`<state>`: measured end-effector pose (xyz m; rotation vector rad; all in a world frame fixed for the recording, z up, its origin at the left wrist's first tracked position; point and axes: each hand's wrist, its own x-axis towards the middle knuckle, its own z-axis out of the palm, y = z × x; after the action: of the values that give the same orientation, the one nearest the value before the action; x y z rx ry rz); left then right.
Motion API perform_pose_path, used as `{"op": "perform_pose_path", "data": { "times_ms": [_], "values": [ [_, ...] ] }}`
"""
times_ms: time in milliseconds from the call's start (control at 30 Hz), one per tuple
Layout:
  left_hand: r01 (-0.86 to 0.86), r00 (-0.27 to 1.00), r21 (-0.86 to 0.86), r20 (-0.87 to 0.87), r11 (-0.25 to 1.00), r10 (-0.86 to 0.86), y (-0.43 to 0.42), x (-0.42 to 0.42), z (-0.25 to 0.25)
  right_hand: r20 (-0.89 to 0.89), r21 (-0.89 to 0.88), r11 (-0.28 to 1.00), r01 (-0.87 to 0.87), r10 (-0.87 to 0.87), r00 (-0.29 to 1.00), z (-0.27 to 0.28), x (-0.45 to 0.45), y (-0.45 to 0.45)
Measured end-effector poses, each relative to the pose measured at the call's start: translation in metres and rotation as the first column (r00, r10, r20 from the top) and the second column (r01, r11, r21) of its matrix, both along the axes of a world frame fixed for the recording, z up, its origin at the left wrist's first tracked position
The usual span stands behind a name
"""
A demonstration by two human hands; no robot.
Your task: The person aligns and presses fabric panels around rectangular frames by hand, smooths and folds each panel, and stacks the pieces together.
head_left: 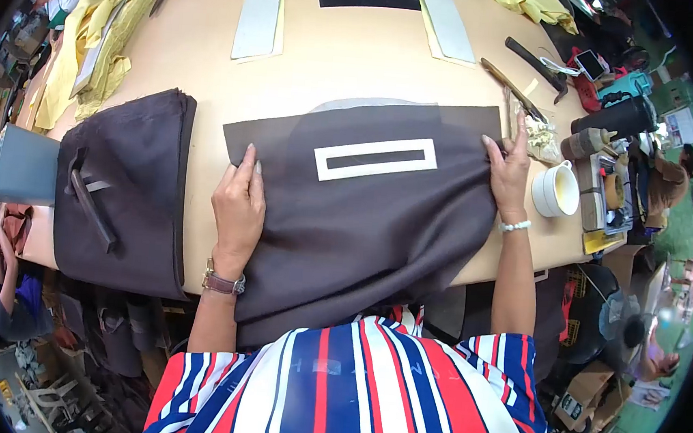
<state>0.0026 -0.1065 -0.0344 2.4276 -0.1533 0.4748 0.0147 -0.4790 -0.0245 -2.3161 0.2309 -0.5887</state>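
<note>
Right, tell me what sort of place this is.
Likely a textile or leather-goods workshop: the worktable holds a dark brown sheet bearing a white rectangular frame, a folded stack of similar material, and a hammer.

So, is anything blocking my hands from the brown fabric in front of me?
Nothing visible: your left hand touches the brown fabric at its left edge, your right hand at its right edge. The white rectangular frame between them touches neither.

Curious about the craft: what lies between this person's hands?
The head view shows dark fabric bearing a white rectangular frame, between the left hand and right hand.
</note>
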Motion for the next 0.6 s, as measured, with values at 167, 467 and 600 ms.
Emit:
{"op": "perform_pose_path", "data": {
  "times_ms": [167,467,600],
  "values": [
    [-0.052,0.995,0.200,0.090,0.979,0.034,0.001,0.020,0.002,0.168,-0.205,0.979,-0.006,0.041,0.985,-0.013,0.029,0.003],
    [-0.073,0.997,0.260,0.056,0.963,0.061,0.000,0.023,-0.004,0.123,-0.622,0.770,0.144,-0.086,0.989,-0.015,0.018,0.001],
    [-0.077,0.997,0.264,0.031,0.961,0.071,-0.002,0.021,-0.004,0.214,-0.738,0.626,0.253,-0.138,0.967,0.037,-0.019,-0.045]
  ]
}}
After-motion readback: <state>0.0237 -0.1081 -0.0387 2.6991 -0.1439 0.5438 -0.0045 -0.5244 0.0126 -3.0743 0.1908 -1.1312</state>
